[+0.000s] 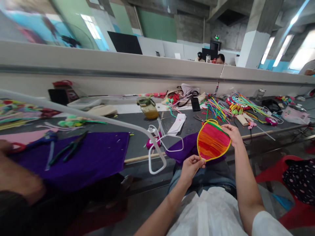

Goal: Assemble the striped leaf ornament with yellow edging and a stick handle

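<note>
Between my hands is a flat, rounded craft piece (213,141), striped in red, orange and pink, with a yellow edge and a green strip at the top right. It is held tilted over my lap, in front of the table edge. My left hand (192,167) pinches its lower tip. At the upper right edge, the fingers of my right hand (232,133) close on the rim. Under and behind the piece lies a purple cloth (183,147).
White bent tubing (157,164) arches in from the left. A co-worker's arm (19,177) is at the left by pliers (69,150) on a purple mat (98,154). On the table stand a jar (149,109), a phone (195,104) and many coloured pipe cleaners (218,109).
</note>
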Action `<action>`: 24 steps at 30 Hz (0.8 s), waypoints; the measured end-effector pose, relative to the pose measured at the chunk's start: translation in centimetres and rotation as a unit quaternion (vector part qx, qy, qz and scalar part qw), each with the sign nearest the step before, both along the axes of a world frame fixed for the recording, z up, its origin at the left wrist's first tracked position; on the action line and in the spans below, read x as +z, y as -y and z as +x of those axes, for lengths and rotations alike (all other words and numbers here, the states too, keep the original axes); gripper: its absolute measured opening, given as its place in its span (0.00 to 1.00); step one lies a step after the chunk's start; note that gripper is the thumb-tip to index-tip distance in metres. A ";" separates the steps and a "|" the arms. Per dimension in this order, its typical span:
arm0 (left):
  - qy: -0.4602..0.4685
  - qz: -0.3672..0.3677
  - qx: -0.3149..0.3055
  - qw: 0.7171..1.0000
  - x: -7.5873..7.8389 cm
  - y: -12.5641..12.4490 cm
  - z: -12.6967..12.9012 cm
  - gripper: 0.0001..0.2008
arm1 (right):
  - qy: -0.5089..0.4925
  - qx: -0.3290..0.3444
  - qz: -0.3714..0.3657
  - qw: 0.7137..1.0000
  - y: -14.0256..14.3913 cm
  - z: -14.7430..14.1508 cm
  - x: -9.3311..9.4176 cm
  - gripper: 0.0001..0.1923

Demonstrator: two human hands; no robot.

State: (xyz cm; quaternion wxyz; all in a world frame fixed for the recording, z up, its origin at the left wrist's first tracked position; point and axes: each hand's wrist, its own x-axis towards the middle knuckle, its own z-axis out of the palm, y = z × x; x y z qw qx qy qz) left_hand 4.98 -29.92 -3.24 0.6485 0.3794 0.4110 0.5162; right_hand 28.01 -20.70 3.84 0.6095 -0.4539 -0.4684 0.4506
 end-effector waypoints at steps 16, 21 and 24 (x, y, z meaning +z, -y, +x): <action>0.014 0.024 0.043 0.999 -1.6 -2.1 0.4 0.14 | 0.030 0.021 0.011 0.999 -3.0 -0.6 -0.9 0.15; 0.013 0.035 0.058 0.998 -2.0 -3.3 0.8 0.14 | 0.028 0.025 0.006 0.999 -4.4 -0.7 -1.0 0.17; 0.006 0.043 0.066 0.997 -1.8 -4.3 1.0 0.12 | 0.025 0.022 0.007 0.999 -5.5 -0.7 -1.0 0.17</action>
